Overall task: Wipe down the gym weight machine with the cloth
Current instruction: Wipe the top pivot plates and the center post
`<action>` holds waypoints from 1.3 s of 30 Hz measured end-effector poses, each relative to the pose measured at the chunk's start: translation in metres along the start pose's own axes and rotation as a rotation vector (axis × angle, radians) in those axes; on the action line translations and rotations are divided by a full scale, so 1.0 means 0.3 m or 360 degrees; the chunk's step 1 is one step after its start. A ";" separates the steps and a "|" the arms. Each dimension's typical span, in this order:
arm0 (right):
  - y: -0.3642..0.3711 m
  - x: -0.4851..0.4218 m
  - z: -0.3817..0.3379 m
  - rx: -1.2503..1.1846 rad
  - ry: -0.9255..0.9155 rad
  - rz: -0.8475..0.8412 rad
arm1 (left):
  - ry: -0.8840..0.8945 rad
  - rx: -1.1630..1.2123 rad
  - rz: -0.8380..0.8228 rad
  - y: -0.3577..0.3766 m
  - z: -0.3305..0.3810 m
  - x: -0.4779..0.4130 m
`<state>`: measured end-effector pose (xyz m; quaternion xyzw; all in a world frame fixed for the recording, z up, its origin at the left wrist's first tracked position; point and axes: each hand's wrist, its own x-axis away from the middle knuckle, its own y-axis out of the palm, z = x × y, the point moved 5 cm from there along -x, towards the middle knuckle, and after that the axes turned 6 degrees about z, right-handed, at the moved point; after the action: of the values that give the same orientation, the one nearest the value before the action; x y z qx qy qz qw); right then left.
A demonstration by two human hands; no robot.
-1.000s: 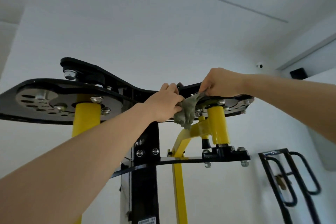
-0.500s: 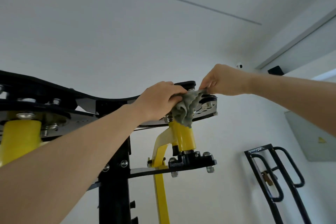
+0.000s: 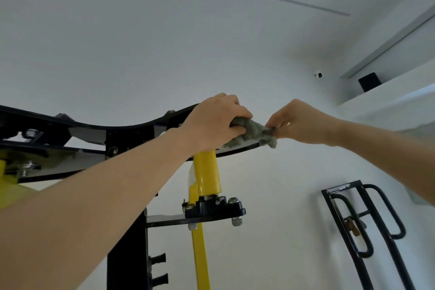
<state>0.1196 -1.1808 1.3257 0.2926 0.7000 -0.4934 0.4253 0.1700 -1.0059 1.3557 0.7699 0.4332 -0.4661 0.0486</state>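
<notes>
I look up at the top of the weight machine [image 3: 131, 133], a black curved plate on a black upright with yellow pivot tubes [image 3: 208, 172]. A crumpled grey-green cloth [image 3: 255, 133] rests on the plate's right end. My left hand [image 3: 216, 122] grips the cloth's left part and presses it onto the plate. My right hand [image 3: 299, 122] pinches the cloth's right end just past the plate's edge. The plate's right tip is hidden under the hands and cloth.
A black wall rack [image 3: 357, 226] of bent bars hangs at lower right. A small white camera [image 3: 318, 75] sits high on the wall, with a dark box [image 3: 369, 81] on a ledge beside it. White ceiling fills the upper view.
Both hands and the cloth have moved from under the plate's right end up onto its top edge, and the cloth is stretched sideways between them. The view has shifted.
</notes>
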 end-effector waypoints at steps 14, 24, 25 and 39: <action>0.335 0.225 -0.214 -0.1743 0.0495 -0.0351 | -0.1154 0.1384 0.0406 0.034 -0.018 0.470; 0.618 0.137 -0.445 -0.1898 0.0588 -0.0189 | -0.1566 0.1168 0.0357 -0.085 -0.207 0.739; 0.652 0.119 -0.460 -0.1972 0.0659 -0.0145 | -0.1455 0.0885 0.0335 -0.128 -0.227 0.758; 1.057 -0.136 -0.713 -0.2218 0.1216 -0.0182 | -0.0469 -0.1440 -0.0040 -0.644 -0.402 0.810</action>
<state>0.3361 -0.8709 1.2542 0.0720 0.9588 0.1713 0.2149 0.1600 -0.6772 1.3023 0.5918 0.5905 -0.3354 0.4343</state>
